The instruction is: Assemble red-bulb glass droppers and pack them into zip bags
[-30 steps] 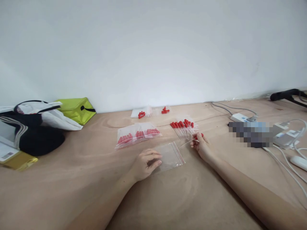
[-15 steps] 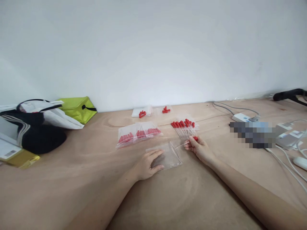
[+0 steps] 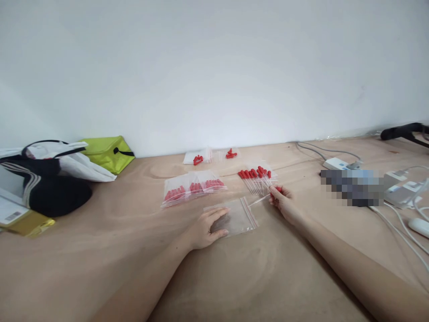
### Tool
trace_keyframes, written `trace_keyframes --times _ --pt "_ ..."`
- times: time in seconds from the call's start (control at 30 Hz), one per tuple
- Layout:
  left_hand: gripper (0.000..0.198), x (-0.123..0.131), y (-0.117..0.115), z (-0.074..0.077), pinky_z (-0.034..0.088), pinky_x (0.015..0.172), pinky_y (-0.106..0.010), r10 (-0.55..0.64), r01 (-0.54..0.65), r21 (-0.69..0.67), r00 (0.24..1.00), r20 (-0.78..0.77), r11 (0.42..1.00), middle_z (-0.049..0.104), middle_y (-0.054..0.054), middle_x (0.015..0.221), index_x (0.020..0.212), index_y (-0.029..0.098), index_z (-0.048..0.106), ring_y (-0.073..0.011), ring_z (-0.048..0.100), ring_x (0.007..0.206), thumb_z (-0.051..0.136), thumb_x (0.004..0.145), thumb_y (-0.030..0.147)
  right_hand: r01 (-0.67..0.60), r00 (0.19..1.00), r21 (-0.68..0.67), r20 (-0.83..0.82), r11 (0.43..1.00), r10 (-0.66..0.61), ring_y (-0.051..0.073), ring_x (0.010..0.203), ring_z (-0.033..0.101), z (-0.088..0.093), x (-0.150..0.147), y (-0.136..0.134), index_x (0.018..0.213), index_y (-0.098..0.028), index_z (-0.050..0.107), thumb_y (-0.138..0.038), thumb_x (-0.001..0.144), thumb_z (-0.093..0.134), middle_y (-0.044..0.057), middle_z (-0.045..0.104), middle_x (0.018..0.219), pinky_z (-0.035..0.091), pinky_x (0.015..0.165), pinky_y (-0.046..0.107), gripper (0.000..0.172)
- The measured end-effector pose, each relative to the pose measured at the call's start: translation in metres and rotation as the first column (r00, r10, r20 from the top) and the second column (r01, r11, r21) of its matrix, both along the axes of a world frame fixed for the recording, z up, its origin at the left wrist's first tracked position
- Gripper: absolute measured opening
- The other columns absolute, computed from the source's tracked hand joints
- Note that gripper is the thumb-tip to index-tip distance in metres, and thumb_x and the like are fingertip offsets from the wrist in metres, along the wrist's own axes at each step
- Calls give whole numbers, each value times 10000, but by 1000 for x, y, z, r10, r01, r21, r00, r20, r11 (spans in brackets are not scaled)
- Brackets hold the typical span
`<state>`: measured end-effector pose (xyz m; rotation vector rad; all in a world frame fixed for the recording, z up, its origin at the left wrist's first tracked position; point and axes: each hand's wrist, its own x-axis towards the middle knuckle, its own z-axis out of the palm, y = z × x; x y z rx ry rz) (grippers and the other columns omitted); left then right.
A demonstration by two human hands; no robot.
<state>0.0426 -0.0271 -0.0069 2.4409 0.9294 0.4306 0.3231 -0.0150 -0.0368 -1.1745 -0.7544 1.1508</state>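
My left hand [image 3: 212,229] lies with its fingers apart on a clear zip bag [image 3: 238,219], pressing it to the table. The bag's red-striped mouth faces right. In the fingers of my right hand [image 3: 284,201] is a dropper [image 3: 260,199] with a red bulb and a thin clear tube. The tube's tip points left and sits at the bag's mouth; I cannot tell whether it is inside. Just beyond that hand lies a fan of red-bulbed droppers [image 3: 252,179] on a clear bag. Left of them, several zip bags [image 3: 193,187] hold red bulbs.
Two small groups of red bulbs [image 3: 198,159] rest on bags by the wall. At left are a black cap [image 3: 56,194], a lime-green bag [image 3: 109,154] and a yellow box [image 3: 27,221]. Power strips [image 3: 337,163], cables and a blurred dark object [image 3: 351,188] are at right.
My right hand has moved slightly right and up with the dropper, whose tube shows more. The bag's mouth has shifted a little and lies flatter. My left hand stays in place.
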Motion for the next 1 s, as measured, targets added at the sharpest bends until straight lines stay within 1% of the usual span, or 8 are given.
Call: trace_keyframes --times 0.17,0.23,0.33,0.5,0.57,0.73,0.9,1.0 --pt "506 1 -1 2 344 979 -388 5 -5 11 1000 0 1000 467 -76 1267 1245 205 399 -210 408 1180 544 780 343 72 993 68 90 995 -78 67 424 423 -1 8 3 768 -203 502 -497 612 648 -74 464 500 351 434 199 363" --pt "503 1 -1 2 347 976 -389 9 -9 7 1000 -5 1000 468 -76 1267 1244 205 401 -210 409 1177 543 781 343 69 990 76 121 995 -78 70 436 432 -1 7 2 774 -205 505 -502 620 639 -73 463 511 362 446 204 360" --pt "502 1 -1 3 346 975 -394 9 -9 0 1000 -13 1000 467 -74 1268 1248 209 395 -210 407 1179 536 785 346 19 992 56 120 998 -26 74 461 455 0 -3 -3 763 -206 497 -500 622 640 -68 473 536 373 464 205 355" --pt "512 1 -1 4 345 974 -395 7 -7 5 1000 -6 1000 471 -82 1262 1249 202 396 -215 414 1171 538 781 351 -108 993 21 53 994 106 78 510 489 7 -25 -15 748 -198 492 -488 609 656 -57 489 591 398 516 215 361" --pt "509 1 -1 4 345 973 -398 7 -7 6 1000 -4 1000 473 -82 1260 1246 206 400 -218 418 1168 539 779 353 -134 988 17 81 991 132 75 509 483 10 -27 -16 727 -191 494 -487 604 659 -54 483 596 398 515 215 361" --pt "502 1 -2 4 339 978 -398 10 -10 -1 1000 -6 1000 467 -73 1269 1246 212 400 -216 406 1179 532 784 358 -61 961 84 275 995 36 71 467 439 14 -12 -10 756 -188 511 -505 637 622 -60 449 540 364 465 210 357" --pt "496 1 -2 4 344 973 -400 5 -5 -8 1000 4 1000 469 -72 1267 1245 216 399 -215 413 1174 529 786 349 -42 953 101 302 994 9 76 464 434 12 -1 -6 789 -195 512 -514 636 615 -58 450 547 371 463 216 368" --pt "494 2 -2 4 344 974 -400 4 -4 0 1000 11 1000 476 -72 1260 1241 215 407 -218 413 1173 531 784 358 8 950 108 310 994 -41 78 458 427 11 2 -5 771 -193 513 -532 627 611 -53 447 542 365 453 219 381"
